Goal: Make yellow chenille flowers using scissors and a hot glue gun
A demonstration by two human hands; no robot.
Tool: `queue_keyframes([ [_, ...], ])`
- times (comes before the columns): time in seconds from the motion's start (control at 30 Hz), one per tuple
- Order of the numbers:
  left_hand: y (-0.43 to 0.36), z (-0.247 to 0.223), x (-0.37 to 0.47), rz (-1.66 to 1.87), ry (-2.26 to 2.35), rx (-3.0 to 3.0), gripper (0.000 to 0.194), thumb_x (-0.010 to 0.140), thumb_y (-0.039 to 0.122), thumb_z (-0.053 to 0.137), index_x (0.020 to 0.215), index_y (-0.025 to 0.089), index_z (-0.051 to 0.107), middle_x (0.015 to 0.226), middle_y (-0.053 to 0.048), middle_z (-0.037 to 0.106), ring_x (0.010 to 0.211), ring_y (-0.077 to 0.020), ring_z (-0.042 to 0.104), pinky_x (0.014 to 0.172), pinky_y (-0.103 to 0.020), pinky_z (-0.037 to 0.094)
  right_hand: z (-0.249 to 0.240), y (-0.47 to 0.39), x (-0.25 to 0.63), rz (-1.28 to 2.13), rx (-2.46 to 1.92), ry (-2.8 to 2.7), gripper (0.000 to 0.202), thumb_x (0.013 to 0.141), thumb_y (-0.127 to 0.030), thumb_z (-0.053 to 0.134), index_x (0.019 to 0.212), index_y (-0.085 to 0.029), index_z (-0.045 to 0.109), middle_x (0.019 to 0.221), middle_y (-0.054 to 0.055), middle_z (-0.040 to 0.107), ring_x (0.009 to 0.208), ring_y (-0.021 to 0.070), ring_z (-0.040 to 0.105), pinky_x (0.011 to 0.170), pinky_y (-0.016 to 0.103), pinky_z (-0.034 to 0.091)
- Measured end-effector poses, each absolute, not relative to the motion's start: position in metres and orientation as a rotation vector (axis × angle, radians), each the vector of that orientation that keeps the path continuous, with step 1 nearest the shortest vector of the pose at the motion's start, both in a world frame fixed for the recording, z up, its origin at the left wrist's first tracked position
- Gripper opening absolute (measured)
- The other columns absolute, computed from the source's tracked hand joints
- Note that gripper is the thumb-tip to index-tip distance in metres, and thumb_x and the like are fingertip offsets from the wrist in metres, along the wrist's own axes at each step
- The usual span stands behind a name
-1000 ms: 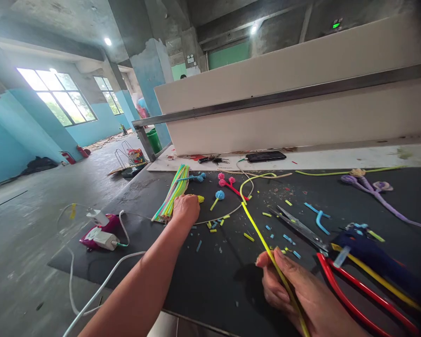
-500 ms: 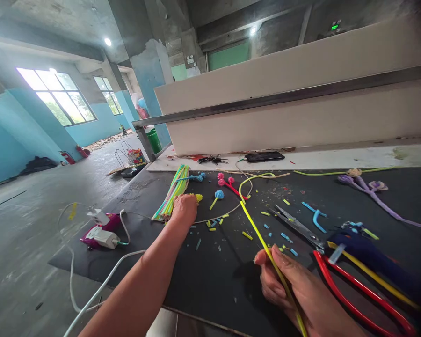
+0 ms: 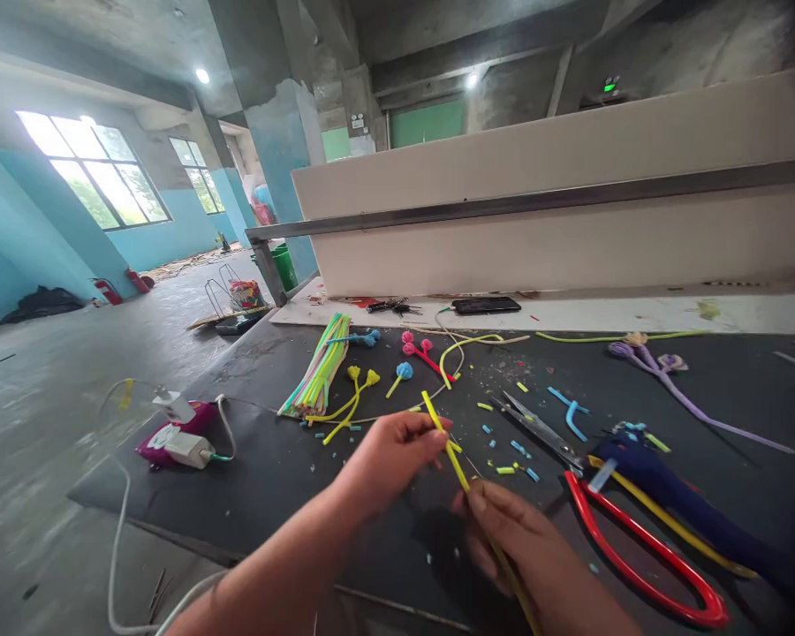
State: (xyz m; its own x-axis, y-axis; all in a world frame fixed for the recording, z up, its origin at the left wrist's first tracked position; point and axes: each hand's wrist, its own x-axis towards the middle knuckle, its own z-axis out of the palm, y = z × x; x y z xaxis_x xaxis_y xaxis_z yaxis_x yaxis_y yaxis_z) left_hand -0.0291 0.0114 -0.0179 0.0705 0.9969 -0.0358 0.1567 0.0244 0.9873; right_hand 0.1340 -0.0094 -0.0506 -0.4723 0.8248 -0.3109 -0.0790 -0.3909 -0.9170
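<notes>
A yellow pipe cleaner (image 3: 458, 471) slants upward over the black mat, its lower part running down through my right hand (image 3: 510, 539). My right thumb and fingers are closed around it. Higher up, my left hand (image 3: 401, 455) pinches the same pipe cleaner close to its upper end. Left of my hands lie two joined yellow pipe cleaners with knotted heads (image 3: 358, 393). Behind them is a bundle of multicoloured pipe cleaners (image 3: 321, 367). A blue-headed piece (image 3: 403, 371) and a red piece with pink heads (image 3: 426, 352) lie beyond my fingers.
Large red-handled scissors (image 3: 636, 539) lie partly open at the right, beside a dark blue object (image 3: 676, 486). Short cut bits (image 3: 523, 449) are scattered around the mat. A purple stem (image 3: 695, 402), a phone (image 3: 487, 306) and a power strip (image 3: 178, 437) with cables surround the work.
My left hand has let go of the yellow knotted piece by the bundle and moved right to the pipe cleaner in my right hand. The view has shifted slightly.
</notes>
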Motion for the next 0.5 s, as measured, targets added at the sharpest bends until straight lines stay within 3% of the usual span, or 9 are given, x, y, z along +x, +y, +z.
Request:
queue_keyframes([
  [0.07,0.006,-0.022,-0.014,1.173,1.12,1.05,0.032,0.071,0.043,0.063,0.075,0.011,0.063,0.067,-0.004,0.062,0.053,-0.0086,0.051,0.054,-0.021,0.039,-0.056,-0.012,0.131,1.886,-1.108,-1.326,0.044,0.074,-0.062,0.056,0.073,-0.018,0.056,0.044,-0.006,0.044,0.04,0.0066,0.034,0.043,0.02,0.022],
  [0.23,0.009,-0.021,-0.014,1.112,0.843,0.758,0.029,0.067,0.039,0.068,0.075,0.014,0.054,0.052,0.004,0.047,0.045,-0.0087,0.049,0.047,-0.021,0.039,-0.05,-0.015,0.138,1.721,-1.013,-1.692,0.047,0.078,-0.063,0.048,0.071,-0.019,0.062,0.058,0.002,0.06,0.053,0.0143,0.052,0.053,0.026,0.04],
  [0.33,0.018,-0.016,-0.037,0.984,0.881,0.825,0.022,0.072,0.031,0.065,0.073,0.011,0.057,0.05,0.004,0.044,0.039,-0.003,0.036,0.039,-0.015,0.029,-0.03,-0.003,0.164,1.344,-1.136,-1.784,0.038,0.076,-0.058,0.054,0.077,-0.022,0.067,0.061,0.003,0.062,0.059,0.0192,0.056,0.058,0.03,0.043],
  [0.4,0.024,-0.012,-0.059,0.981,0.914,0.84,0.019,0.075,0.028,0.063,0.075,0.01,0.058,0.053,0.002,0.048,0.038,-0.0014,0.034,0.036,-0.013,0.023,-0.018,0.014,0.192,1.003,-1.318,-1.761,0.031,0.076,-0.053,0.055,0.083,-0.025,0.067,0.068,0.004,0.066,0.066,0.0224,0.059,0.063,0.033,0.043],
  [0.5,0.034,-0.006,-0.093,1.005,0.964,0.87,0.014,0.079,0.025,0.059,0.08,0.011,0.058,0.059,0.001,0.051,0.036,0.0003,0.034,0.033,-0.011,0.019,-0.012,0.039,0.238,0.581,-1.712,-1.908,0.019,0.076,-0.041,0.053,0.077,-0.026,0.065,0.075,0.007,0.069,0.07,0.0272,0.061,0.065,0.038,0.042],
])
